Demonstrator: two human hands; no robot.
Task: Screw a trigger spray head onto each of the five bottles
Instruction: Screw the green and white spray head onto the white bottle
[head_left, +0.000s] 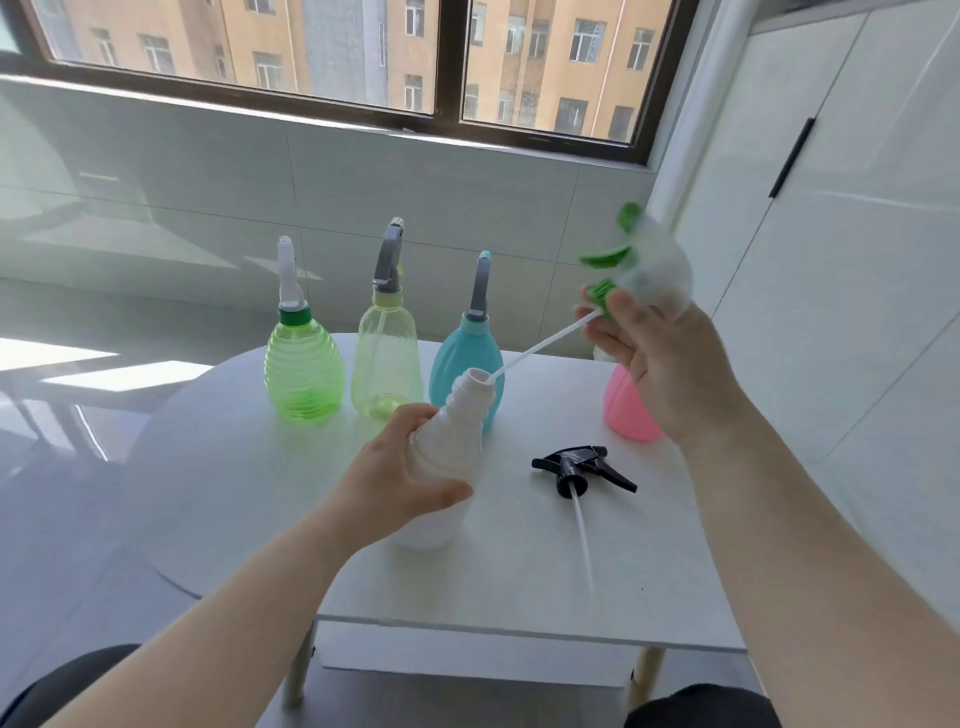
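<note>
Head view: left hand (400, 483) grips white bottle (447, 441); right hand (660, 364) pinches blurred spray head (639, 260).

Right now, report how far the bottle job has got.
Done: the green bottle, yellow bottle and blue bottle each carry a spray head. In hand: the left hand holds the white bottle while the right hand feeds the green spray head tube into it. Left: the pink bottle; the black spray head lies on the table.
</note>
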